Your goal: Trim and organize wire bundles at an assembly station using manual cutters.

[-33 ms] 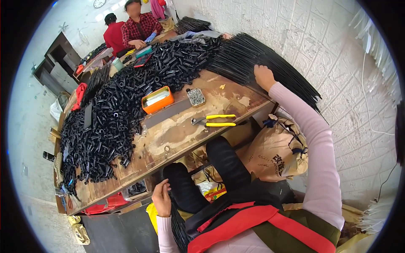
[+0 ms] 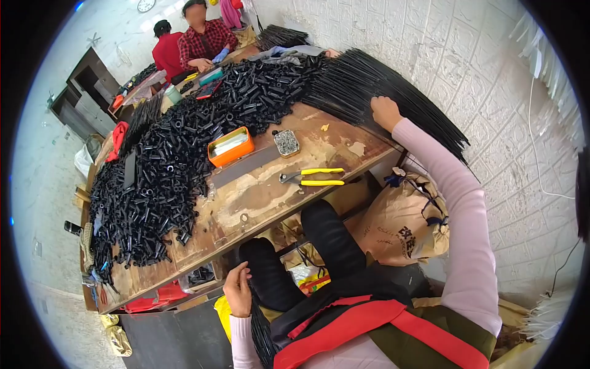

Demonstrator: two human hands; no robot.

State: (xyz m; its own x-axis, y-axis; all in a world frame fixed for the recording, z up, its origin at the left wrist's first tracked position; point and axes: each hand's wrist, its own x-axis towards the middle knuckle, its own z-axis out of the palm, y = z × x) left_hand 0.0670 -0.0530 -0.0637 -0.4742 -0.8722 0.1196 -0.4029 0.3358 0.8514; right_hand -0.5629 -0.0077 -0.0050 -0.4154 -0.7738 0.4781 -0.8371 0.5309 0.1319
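My right hand (image 2: 384, 112) reaches far forward and closes on a fanned bundle of thin black rods (image 2: 375, 86) that lies at the right end of the wooden bench (image 2: 258, 197). Down by my left knee, below the bench's front edge, my left hand (image 2: 238, 289) grips a second bundle of black rods (image 2: 261, 332) that hangs toward the floor. A long heap of short black tubes (image 2: 166, 172) covers the left and far side of the bench.
An orange tin (image 2: 230, 146), a small box of metal bits (image 2: 286, 142), a grey metal strip (image 2: 246, 167) and yellow-handled pliers (image 2: 313, 178) lie on the bench. A brown paper sack (image 2: 405, 224) stands at my right. Two people (image 2: 196, 43) work at the far end.
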